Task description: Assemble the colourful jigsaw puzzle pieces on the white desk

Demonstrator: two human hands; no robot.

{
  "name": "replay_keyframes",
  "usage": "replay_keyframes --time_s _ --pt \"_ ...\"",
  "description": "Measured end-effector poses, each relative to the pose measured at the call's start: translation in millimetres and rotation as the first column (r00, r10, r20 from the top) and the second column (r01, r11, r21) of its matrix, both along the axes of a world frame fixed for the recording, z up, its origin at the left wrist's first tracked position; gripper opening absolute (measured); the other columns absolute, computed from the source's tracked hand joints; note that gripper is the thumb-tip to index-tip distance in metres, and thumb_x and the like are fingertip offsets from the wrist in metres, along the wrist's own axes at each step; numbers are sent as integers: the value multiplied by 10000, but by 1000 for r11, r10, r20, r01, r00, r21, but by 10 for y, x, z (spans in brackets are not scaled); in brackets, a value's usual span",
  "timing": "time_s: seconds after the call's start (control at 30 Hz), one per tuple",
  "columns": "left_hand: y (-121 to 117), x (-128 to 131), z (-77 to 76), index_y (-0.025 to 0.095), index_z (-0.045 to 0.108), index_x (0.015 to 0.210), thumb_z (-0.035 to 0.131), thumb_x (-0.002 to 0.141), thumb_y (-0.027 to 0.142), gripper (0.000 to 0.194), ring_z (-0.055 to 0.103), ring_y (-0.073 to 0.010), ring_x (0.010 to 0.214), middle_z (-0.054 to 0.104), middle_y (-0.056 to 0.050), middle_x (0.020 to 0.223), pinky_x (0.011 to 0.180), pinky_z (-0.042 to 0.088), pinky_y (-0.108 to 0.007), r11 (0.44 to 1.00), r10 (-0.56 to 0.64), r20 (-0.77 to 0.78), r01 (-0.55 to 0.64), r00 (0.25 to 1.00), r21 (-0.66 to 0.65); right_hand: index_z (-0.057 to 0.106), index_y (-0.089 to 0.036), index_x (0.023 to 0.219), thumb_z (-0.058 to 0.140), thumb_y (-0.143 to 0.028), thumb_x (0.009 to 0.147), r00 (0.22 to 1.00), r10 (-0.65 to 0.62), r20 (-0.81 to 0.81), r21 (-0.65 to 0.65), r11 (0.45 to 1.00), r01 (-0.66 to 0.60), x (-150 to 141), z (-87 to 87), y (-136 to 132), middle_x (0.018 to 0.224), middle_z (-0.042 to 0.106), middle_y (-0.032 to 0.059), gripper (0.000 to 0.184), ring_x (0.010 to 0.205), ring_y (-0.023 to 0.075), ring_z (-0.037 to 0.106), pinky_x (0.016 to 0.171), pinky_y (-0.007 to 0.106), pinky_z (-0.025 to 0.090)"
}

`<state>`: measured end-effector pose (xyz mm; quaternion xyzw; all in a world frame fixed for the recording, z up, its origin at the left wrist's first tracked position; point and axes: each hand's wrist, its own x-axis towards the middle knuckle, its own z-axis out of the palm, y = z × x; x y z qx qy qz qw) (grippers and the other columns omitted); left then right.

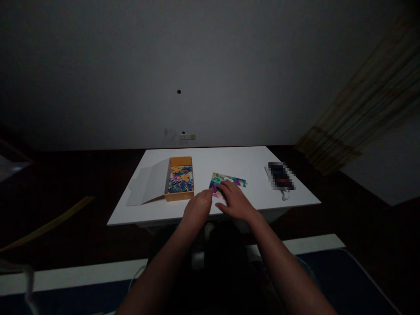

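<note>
Jigsaw section (241, 181), near the front edge of the tabletop (229, 158), its far side extending rightward: the right hand (236, 200) overlies it, fingers spread; the left hand (198, 205) curls at its left side, whether grasping I cannot tell.

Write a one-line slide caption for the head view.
Left hand and right hand at a puzzle on a white table, beside an open box of pieces.

The puzzle (216, 179), partly joined, lies flat on the table (226, 158), to the right of the box (179, 197). Teal, green, purple, pink and white show on it. Its far edge slants and a strip extends rightward; the near part is partly hidden.
</note>
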<state>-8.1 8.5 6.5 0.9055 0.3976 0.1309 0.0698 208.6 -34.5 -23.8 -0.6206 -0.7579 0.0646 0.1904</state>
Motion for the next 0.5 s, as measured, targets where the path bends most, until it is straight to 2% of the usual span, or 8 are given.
replay_keyframes --time_s 0.07,0.13,0.23,0.3,0.33,0.4,0.5 --pt "19 -77 73 168 631 1483 546 1044 75 457 785 -253 1194 799 -139 1346 1020 622 -365 999 -9 62 6 998 51 475 -152 1715 740 -570 989 999 -42 29 -1 999 42 -121 -19 115 1813 369 234 879 1699 435 300 1369 631 264" --pt "89 -203 181 187 668 1454 562 1050 100 427 777 -252 1226 806 -126 1349 1078 613 -376 991 3 144 -23 990 132 460 -156 1730 671 -594 1044 996 -74 44 -46 996 76 -234 -27 215 1830 339 228 841 1721 436 251 1373 642 239" --pt "311 -452 377 224 713 1420 549 1075 150 390 775 -272 1235 810 -112 1362 1091 616 -411 954 136 245 -194 960 229 539 -188 1685 564 -537 1116 997 -67 34 -103 992 70 -319 -8 303 1803 417 183 668 1715 402 293 1370 623 263" --pt "488 -605 473 242 724 1415 559 1075 180 383 790 -288 1173 818 -102 1345 1029 641 -434 935 243 228 -291 943 204 576 -208 1660 558 -491 1123 999 -39 17 -103 994 41 -316 12 314 1790 449 155 607 1707 381 323 1370 613 273" --pt "559 -662 495 243 735 1395 570 1064 176 376 791 -295 1157 823 -98 1329 1015 646 -443 936 260 197 -296 946 190 588 -212 1650 565 -471 1120 1000 -23 6 -99 995 24 -304 17 308 1781 467 147 590 1702 373 339 1370 613 276" --pt "624 -714 472 228 761 1336 605 1024 148 358 750 -322 1261 801 -112 1379 1083 621 -482 942 224 164 -256 961 216 618 -217 1625 587 -436 1106 1000 13 -20 -90 996 -15 -277 10 290 1753 510 137 564 1684 365 379 1364 624 287" --pt "488 -617 287 204 778 1254 628 990 124 314 633 -350 1435 739 -143 1480 1222 532 -545 921 84 254 -172 964 349 709 -235 1515 622 -383 1072 995 70 -78 -6 997 -71 -261 -13 264 1639 645 124 476 1607 356 501 1335 638 334"
